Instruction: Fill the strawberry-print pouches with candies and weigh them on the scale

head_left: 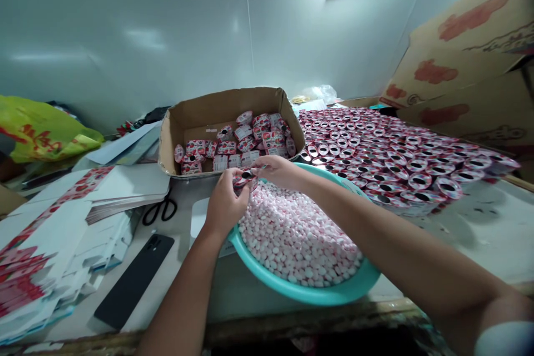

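Observation:
My left hand (228, 200) grips a small red-printed candy box (243, 177) by its side, with a dark opening showing on its top. Against the same box, the fingers of my right hand (277, 171) are pinched together at the far edge; whether they hold candies as well is hidden. Below both hands stands a turquoise basin (275, 285) heaped with small pink and white candies (298, 233). Just behind the hands, a cardboard box (196, 114) holds several closed candy boxes (227, 147) lying in a jumble.
Rows of upright opened candy boxes (400, 161) crowd the table to the right, before large cartons (459, 61). On the left lie a dark phone (134, 281), black-handled scissors (159, 212), stacked white card (125, 186) and printed cartons (25, 267). A yellow-green bag (41, 130) sits farther back.

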{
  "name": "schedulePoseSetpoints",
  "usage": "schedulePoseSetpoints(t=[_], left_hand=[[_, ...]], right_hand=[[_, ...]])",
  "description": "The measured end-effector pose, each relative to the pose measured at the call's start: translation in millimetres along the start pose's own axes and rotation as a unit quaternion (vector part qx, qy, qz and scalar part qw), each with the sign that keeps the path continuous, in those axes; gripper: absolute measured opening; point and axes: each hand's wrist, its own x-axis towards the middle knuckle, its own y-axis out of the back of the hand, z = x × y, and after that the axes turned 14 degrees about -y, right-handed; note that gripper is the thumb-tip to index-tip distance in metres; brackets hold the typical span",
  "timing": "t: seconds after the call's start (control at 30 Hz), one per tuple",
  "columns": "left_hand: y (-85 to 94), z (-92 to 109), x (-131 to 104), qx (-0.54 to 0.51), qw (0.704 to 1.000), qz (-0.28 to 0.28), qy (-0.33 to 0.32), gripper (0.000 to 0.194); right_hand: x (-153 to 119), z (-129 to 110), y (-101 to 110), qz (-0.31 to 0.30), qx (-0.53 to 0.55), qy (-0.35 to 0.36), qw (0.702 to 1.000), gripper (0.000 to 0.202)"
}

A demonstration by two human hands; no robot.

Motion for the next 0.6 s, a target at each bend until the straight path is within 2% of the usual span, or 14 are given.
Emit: schedulePoseSetpoints(t=[0.1,0.23,0.43,0.5,0.6], left_hand=[[0.2,0.3,-0.1,-0.004,1.0,-0.005,-0.001,0.026],[-0.2,-1.1,-0.2,-0.014,1.0,0.019,0.005,0.024],[-1.9,-5.9,0.5,-0.035,0.999,0.041,-0.01,0.02],[-2.7,-8.1,0.8,-0.053,0.998,0.036,-0.011,0.02],[-3.6,-12.2,1.1,-0.095,0.995,0.028,-0.001,0.02]], right_hand=[[-1.7,-1.6,-0.5,-0.008,-0.001,-0.006,1.0,0.037],[-5.9,-6.9,2.8,-0.048,0.037,-0.007,0.998,0.039],[-12.0,-5.4,5.0,-0.105,0.075,0.025,0.991,0.062],[-12.4,-3.2,2.2,-0.102,0.059,0.052,0.992,0.069],[-10.5,-1.2,-5.3,-0.071,0.042,0.06,0.995,0.069]])
